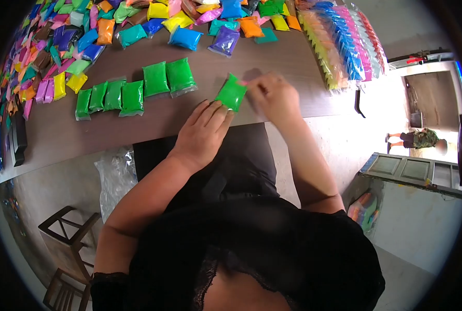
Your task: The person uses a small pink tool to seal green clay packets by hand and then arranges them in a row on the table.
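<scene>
A small sealed packet of green clay-like material (231, 93) lies tilted on the table in front of me. My left hand (202, 129) reaches to its lower left edge, fingers stretched out and fingertips touching it. At the packet's upper right corner is my right hand (276, 98), slightly blurred, its fingers curled and pinched together on the corner. To the left stands a row of several green packets; the nearest is a larger green packet (181, 75), and a smaller green packet (132, 97) sits further left.
A heap of many-coloured packets (59, 46) covers the table's (111, 127) far left and back. Strips of coloured packets (340, 41) lie at the back right. A wooden chair (67, 233) and a clear plastic bag (115, 176) are below. A person (420, 139) stands beyond a doorway.
</scene>
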The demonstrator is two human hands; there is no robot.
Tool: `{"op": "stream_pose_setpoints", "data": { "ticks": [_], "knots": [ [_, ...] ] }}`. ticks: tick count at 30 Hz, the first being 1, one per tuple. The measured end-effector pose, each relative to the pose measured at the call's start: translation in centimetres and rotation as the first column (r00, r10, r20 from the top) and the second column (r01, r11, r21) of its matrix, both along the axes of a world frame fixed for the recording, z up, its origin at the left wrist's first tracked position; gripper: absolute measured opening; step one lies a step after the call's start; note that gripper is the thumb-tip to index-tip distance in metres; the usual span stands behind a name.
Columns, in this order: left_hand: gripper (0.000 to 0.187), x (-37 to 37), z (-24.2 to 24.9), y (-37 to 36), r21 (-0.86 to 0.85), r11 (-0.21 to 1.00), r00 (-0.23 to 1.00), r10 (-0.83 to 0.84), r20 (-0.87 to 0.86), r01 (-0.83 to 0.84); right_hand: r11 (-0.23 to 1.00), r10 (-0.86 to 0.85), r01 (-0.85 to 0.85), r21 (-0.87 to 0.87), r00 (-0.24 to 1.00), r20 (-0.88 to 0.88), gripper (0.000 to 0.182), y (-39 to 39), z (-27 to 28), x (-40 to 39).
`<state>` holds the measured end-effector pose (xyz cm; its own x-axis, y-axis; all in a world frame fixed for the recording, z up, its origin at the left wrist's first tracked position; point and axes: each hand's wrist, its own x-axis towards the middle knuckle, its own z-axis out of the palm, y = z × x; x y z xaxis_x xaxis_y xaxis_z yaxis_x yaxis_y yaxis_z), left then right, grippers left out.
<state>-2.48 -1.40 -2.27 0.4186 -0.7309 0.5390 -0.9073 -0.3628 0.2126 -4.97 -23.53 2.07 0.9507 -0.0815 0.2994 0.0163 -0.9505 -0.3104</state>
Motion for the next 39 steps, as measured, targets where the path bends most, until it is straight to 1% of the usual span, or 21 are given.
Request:
{"op": "stream_pose_setpoints", "data": {
  "ticks": [1, 2, 4, 5, 9, 12, 14, 16, 17, 18, 20, 24, 26, 28, 30, 31, 32, 34, 36, 38, 39],
  "knots": [
    [0.032, -0.1, 0.2, 0.1, 0.007, 1.000, 1.000, 0.003, -0.005, -0.003, 0.989, -0.141, 0.141, -0.052, 0.990, 0.015, 0.014, -0.8, -0.1, -0.1],
    [0.031, -0.1, 0.4, 0.1, 0.016, 1.000, 1.000, 0.004, -0.007, -0.004, 0.987, -0.150, 0.150, -0.051, 0.989, 0.017, 0.014, -1.0, -0.3, -0.6],
    [0.031, -0.1, 0.5, 0.1, 0.030, 1.000, 1.000, 0.002, 0.006, -0.002, 0.978, -0.182, 0.167, 0.127, 0.976, 0.117, 0.010, -1.0, -0.7, -1.7],
    [0.031, -0.2, 0.5, 0.1, 0.047, 0.999, 1.000, 0.008, 0.006, -0.009, 0.994, -0.047, 0.025, 0.110, 0.978, 0.203, 0.008, -0.3, -1.3, -2.3],
    [0.033, -0.2, -0.1, -0.1, 0.041, 0.999, 0.999, 0.001, 0.032, -0.002, 0.984, 0.097, -0.117, 0.136, 0.985, 0.146, 0.008, 1.2, -2.0, -2.7],
    [0.032, 0.0, -0.2, -0.1, 0.038, 0.999, 0.996, 0.002, 0.089, -0.006, 0.959, -0.212, 0.173, 0.226, 0.964, 0.162, 0.007, -1.4, -2.1, -1.0],
    [0.031, -0.1, 0.1, -0.1, 0.053, 0.999, 0.997, 0.003, 0.073, -0.007, 0.942, -0.222, 0.189, 0.279, 0.971, 0.092, 0.008, -0.5, -0.6, -1.3],
    [0.031, -0.2, -0.1, 0.0, 0.044, 0.999, 0.997, 0.005, 0.075, -0.009, 0.991, 0.125, -0.129, 0.024, 0.986, 0.106, 0.010, 1.0, -0.8, -1.8],
    [0.031, -0.1, -0.2, -0.1, 0.026, 1.000, 0.997, 0.008, 0.083, -0.010, 0.987, 0.074, -0.080, 0.142, 0.996, 0.042, 0.010, 1.6, -1.0, -1.9],
    [0.031, -0.1, -0.1, -0.1, 0.026, 1.000, 0.997, 0.005, 0.083, -0.008, 0.987, 0.072, -0.077, 0.142, 0.997, 0.041, 0.010, 1.1, -1.3, -1.7],
    [0.032, -0.2, 0.3, -0.1, 0.075, 0.997, 0.997, 0.014, 0.077, -0.020, 0.992, -0.083, 0.066, 0.112, 0.985, 0.154, 0.008, -0.2, -1.5, -0.9],
    [0.033, -0.1, 0.4, -0.1, 0.060, 0.998, 0.997, 0.014, 0.082, -0.019, 0.987, -0.012, -0.016, 0.160, 0.985, 0.173, 0.007, 0.7, -1.2, -1.7],
    [0.032, -0.1, 0.4, -0.2, 0.074, 0.997, 0.997, 0.014, 0.078, -0.020, 0.986, 0.125, -0.144, 0.088, 0.973, 0.191, 0.006, 1.6, -2.2, -1.9],
    [0.034, 0.0, 0.1, -0.2, 0.063, 0.998, 0.998, 0.006, 0.065, -0.010, 0.992, 0.031, -0.055, 0.114, 0.980, 0.198, 0.006, 0.8, -2.6, -1.3],
    [0.035, -0.1, 0.1, -0.1, 0.056, 0.998, 0.999, 0.004, 0.052, -0.007, 0.941, -0.178, 0.119, 0.316, 0.970, 0.165, 0.005, 0.7, -1.8, -1.1],
    [0.035, -0.2, 0.2, -0.1, 0.062, 0.998, 0.999, 0.006, 0.046, -0.009, 0.977, -0.088, 0.045, 0.209, 0.975, 0.203, 0.005, 0.8, -1.5, -1.2],
    [0.036, -0.1, 0.2, -0.1, 0.066, 0.998, 0.999, 0.009, 0.039, -0.012, 0.977, -0.086, 0.042, 0.209, 0.975, 0.205, 0.005, 1.1, -1.8, -1.3],
    [0.036, -0.1, 0.3, -0.1, 0.070, 0.997, 0.999, 0.012, 0.047, -0.015, 0.977, 0.102, -0.140, 0.159, 0.968, 0.229, 0.006, 1.9, -2.7, -1.7],
    [0.036, -0.1, 0.2, -0.2, 0.070, 0.997, 0.999, 0.017, 0.052, -0.021, 0.992, 0.079, -0.098, 0.078, 0.974, 0.210, 0.006, 0.9, -2.3, -1.2],
    [0.036, -0.1, 0.2, -0.1, 0.049, 0.999, 0.998, 0.010, 0.056, -0.013, 0.959, -0.173, 0.110, 0.262, 0.958, 0.228, 0.005, 0.0, -1.9, -0.5],
    [0.036, -0.1, 0.2, -0.1, 0.050, 0.999, 0.998, 0.013, 0.057, -0.016, 0.934, -0.217, 0.165, 0.316, 0.967, 0.135, 0.006, 0.1, -1.4, -0.8]
  ]
}}
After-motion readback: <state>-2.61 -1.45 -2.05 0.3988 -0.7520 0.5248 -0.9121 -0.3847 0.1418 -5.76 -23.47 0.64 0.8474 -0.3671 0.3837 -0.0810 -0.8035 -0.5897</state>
